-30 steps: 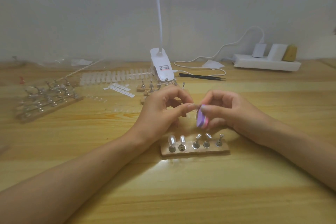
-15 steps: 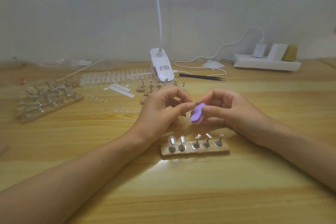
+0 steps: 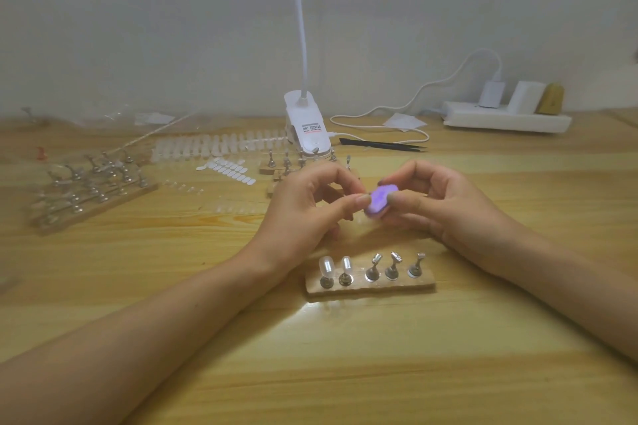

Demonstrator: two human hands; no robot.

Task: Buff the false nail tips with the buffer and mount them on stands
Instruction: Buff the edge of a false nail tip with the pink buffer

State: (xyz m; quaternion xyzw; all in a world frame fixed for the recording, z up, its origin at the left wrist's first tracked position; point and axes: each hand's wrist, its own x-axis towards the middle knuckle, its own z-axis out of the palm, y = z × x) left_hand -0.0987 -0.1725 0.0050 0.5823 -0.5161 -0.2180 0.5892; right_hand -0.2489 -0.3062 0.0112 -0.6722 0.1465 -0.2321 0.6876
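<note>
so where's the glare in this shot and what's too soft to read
Head view: bright light blows out the purple buffer in the right hand and leaves a sheen on the table by the near stand; the stands at far left are hazy, and whatever the left hand pinches is too soft to make out.

Hands: two, a left hand [image 3: 303, 207] and a right hand [image 3: 445, 203]. Buffer [image 3: 379, 201]: one, purple. Wooden base [image 3: 369, 287] nearest the person: one, bearing five metal stands [image 3: 372, 267]; two carry nail tips [image 3: 326, 265], three show only their metal heads. Clip lamp [image 3: 307, 129]: one. Power strip [image 3: 507, 121]: one, with three plugs [image 3: 492, 95] seated in it. Black tweezers [image 3: 383, 146]: one pair. White cable [image 3: 379, 113]: one. Further stand bases [image 3: 89, 197] at the left of the table [image 3: 310, 355] and racked tips [image 3: 221, 147] beside the lamp: too blurred to count.
</note>
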